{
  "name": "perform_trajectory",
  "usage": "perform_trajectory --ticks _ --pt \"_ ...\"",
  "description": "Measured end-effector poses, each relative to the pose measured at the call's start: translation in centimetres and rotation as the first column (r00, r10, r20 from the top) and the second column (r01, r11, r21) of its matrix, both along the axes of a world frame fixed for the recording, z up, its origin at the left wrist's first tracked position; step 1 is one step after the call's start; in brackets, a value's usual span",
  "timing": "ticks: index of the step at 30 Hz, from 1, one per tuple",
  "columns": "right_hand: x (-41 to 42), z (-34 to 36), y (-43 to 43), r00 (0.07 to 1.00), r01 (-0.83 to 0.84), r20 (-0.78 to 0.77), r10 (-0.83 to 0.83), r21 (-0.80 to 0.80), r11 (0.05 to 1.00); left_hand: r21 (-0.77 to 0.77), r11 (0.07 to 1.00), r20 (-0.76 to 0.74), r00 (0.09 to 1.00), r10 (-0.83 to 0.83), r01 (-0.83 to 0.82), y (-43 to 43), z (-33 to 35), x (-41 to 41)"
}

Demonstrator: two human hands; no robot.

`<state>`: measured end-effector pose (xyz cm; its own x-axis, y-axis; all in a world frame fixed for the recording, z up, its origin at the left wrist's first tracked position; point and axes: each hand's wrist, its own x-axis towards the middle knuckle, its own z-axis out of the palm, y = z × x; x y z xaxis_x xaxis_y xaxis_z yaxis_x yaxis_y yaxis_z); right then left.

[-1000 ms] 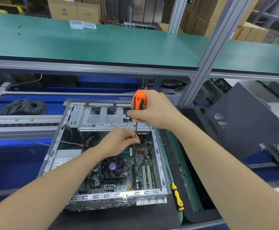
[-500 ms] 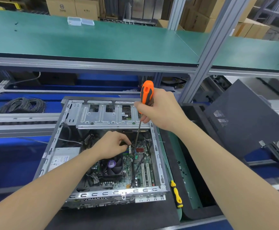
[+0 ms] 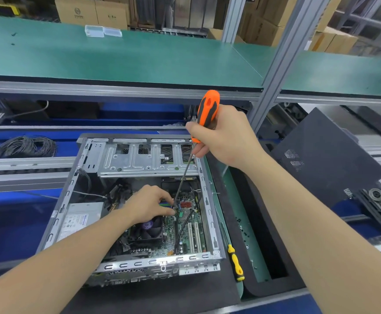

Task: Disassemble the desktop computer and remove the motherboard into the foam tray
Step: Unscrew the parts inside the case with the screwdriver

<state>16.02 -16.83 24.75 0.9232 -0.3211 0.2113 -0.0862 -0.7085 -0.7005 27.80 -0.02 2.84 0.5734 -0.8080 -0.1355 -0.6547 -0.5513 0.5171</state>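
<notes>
An open desktop case (image 3: 69, 200) lies on its side before me, its green motherboard (image 3: 186, 225) and black CPU fan (image 3: 147, 232) exposed. My right hand (image 3: 225, 137) grips the orange-and-black handle of a long screwdriver (image 3: 207, 109), whose shaft slants down into the case. My left hand (image 3: 148, 206) rests over the fan inside the case, fingertips pinching the screwdriver's tip at the board. The black foam tray (image 3: 262, 223) sits right of the case, partly hidden by my right forearm.
A yellow-handled screwdriver (image 3: 236, 262) lies between case and tray. Several loose black screws (image 3: 241, 227) rest on the green strip. The removed dark side panel (image 3: 325, 155) leans at right. A cable coil (image 3: 24, 146) lies at left. A green shelf (image 3: 117, 57) spans above.
My right hand has lifted the screwdriver handle up and to the right, so the shaft now slants more. My left hand has shifted slightly lower on the board, still at the tip.
</notes>
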Motion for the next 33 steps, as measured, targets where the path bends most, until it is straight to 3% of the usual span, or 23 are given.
perform_trajectory --ticks 9,14,15,16,18,19,21,24,28,31,33 --pt "-0.7 0.3 -0.6 0.999 0.034 0.038 -0.034 -0.007 0.999 0.0 1.0 -0.01 1.0 0.002 -0.002 0.2 1.0 -0.4" --pt "-1.0 -0.4 -0.1 0.999 0.029 0.032 -0.024 -0.159 0.987 -0.053 0.982 -0.283 0.946 0.16 -0.182 0.3 2.2 -0.4" --pt "-0.9 -0.8 0.1 0.999 0.025 0.024 -0.021 -0.198 0.98 -0.03 0.971 -0.433 0.879 0.2 -0.236 0.2 2.3 -0.5" --pt "-0.8 -1.2 0.3 1.0 0.019 0.017 -0.015 -0.223 0.975 -0.003 0.955 -0.626 0.745 0.229 -0.295 0.0 2.5 -0.4" --pt "-0.6 -2.1 0.7 1.0 0.001 0.011 0.001 -0.215 0.977 0.061 0.93 -0.891 0.4 0.214 -0.362 -0.2 2.9 -0.3" --pt "-0.6 -2.6 0.9 1.0 -0.005 0.005 0.006 -0.207 0.978 0.073 0.927 -0.934 0.3 0.193 -0.369 -0.4 2.9 -0.2" --pt "-0.5 -3.5 1.4 1.0 -0.021 -0.014 0.019 -0.22 0.975 0.078 0.929 -0.958 0.229 0.17 -0.361 -0.6 2.7 -0.3" --pt "-0.4 -4.4 1.8 1.0 -0.027 -0.021 0.022 -0.257 0.966 0.096 0.938 -0.918 0.334 0.212 -0.332 -1.3 2.3 -0.8" --pt "-0.2 -4.9 1.8 0.999 0.026 -0.02 -0.033 -0.268 0.963 0.081 0.967 -0.736 0.639 0.223 -0.243 -2.5 2.4 -1.1" --pt "0.0 -5.0 1.8 0.999 0.05 -0.006 -0.053 -0.269 0.962 -0.04 0.988 -0.523 0.845 0.108 -0.151 -3.1 2.6 -1.0" --pt "0.1 -5.0 1.8 0.998 0.059 0.018 -0.057 -0.276 0.959 -0.147 0.982 -0.447 0.894 0.037 -0.115 -3.5 2.3 -1.0"
